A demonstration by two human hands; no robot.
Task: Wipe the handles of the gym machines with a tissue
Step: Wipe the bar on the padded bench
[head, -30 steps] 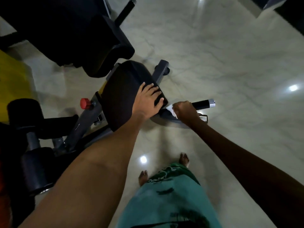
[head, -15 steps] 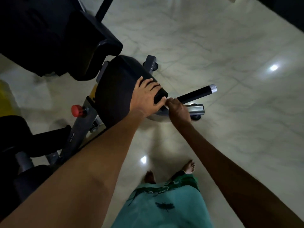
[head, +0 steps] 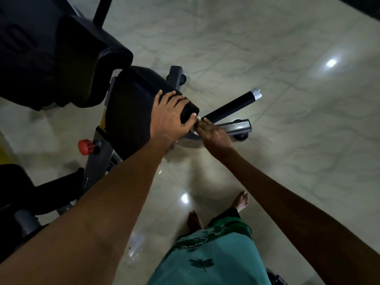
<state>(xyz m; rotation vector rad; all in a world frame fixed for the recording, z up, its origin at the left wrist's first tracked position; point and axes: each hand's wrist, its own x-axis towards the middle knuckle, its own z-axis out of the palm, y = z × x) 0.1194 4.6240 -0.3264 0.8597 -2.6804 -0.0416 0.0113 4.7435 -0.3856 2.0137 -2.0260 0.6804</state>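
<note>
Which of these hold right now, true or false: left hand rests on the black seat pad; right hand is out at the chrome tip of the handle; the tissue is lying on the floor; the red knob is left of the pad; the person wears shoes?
1. The left hand rests on the black seat pad: true.
2. The right hand is at the chrome tip: false, it is at the inner end of the handle, beside the pad.
3. The tissue lies on the floor: false, it is under the right hand.
4. The red knob is left of the pad: true.
5. Shoes: false, the feet are bare.
</note>
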